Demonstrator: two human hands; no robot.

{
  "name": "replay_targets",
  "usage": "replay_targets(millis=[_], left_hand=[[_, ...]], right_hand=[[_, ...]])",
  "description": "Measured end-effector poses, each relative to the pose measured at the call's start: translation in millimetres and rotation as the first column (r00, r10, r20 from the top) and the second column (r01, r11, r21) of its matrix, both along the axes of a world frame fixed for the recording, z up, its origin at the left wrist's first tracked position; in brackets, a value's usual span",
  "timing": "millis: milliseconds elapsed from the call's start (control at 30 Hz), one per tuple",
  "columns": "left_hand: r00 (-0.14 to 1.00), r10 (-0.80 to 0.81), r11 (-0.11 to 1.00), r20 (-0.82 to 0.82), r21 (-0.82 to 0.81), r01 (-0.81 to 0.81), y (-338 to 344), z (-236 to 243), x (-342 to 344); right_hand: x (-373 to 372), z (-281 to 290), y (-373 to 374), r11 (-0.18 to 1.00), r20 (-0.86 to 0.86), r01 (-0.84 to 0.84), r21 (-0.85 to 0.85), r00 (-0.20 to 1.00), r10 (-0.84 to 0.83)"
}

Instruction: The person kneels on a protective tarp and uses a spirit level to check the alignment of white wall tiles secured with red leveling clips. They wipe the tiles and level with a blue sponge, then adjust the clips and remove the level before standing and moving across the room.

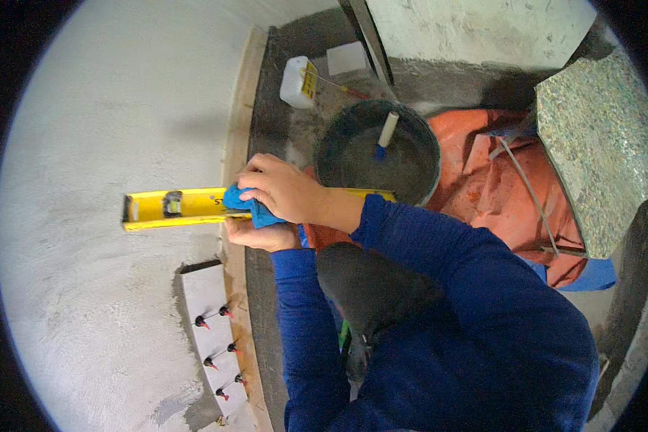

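Note:
A yellow spirit level (pixel 147 209) lies crosswise before me, its left end in front of the pale wall. My right hand (pixel 281 189) presses a crumpled blue cloth (pixel 261 211) against the level with bent fingers. Just below, my left hand (pixel 259 235) is curled under the level's lower edge, its fingers partly hidden by the level and cloth. Behind my right wrist the level's other end shows near a bucket.
White tiles (pixel 205 288) with several black-and-red levelling clips (pixel 209 362) sit at the wall's lower edge, beside a wooden strip (pixel 237 129). Beyond stand a dark bucket (pixel 331 122) holding a white-handled tool (pixel 388 131), and a white container (pixel 293 84). Orange sheeting (pixel 475 183) lies right, by a speckled board (pixel 601 151).

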State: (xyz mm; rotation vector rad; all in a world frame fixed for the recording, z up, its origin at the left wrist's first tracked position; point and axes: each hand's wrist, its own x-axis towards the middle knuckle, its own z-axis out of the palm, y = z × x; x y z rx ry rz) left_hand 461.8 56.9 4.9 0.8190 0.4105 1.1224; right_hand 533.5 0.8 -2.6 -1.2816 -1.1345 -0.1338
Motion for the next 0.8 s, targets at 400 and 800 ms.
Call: replay_targets(millis=[400, 800], left_hand=[[0.920, 0.392, 0.870, 0.016, 0.317, -0.377, 57.8, 95.2, -75.6], [0.689, 0.724, 0.667, -0.018, 0.272, -0.694, 36.1, 134.4, -153.7]], right_hand=[[60.5, -158.4, -97.4, 0.465, 0.173, 0.231, -0.855, 0.971, -0.166], [91.1, -258.0, -96.8, -0.082, -0.030, -0.004, -0.997, 0.949, 0.314]])
